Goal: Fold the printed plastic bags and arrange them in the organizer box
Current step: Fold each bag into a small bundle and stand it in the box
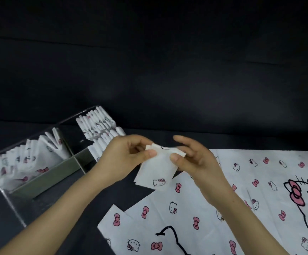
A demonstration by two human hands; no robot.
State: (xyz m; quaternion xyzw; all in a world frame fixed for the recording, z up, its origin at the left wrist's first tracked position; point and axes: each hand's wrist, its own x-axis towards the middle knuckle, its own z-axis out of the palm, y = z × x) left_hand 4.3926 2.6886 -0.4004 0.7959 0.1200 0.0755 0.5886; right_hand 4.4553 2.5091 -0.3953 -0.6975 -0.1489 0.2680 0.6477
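A small folded white plastic bag (156, 174) with a cat-face print hangs in the air between my hands. My left hand (125, 157) pinches its upper left corner and my right hand (193, 161) pinches its upper right corner, other fingers spread. Left of my hands stands a clear organizer box (44, 179) with two compartments. Several folded bags (20, 162) stand in the near left compartment and several more (99, 127) in the far right one. Flat unfolded printed bags (195, 218) lie on the dark surface below and right of my hands.
Another large printed bag (278, 181) with a big cat face and pink bow lies spread at the right. A black cloth (149, 70) covers the surface and the backdrop behind.
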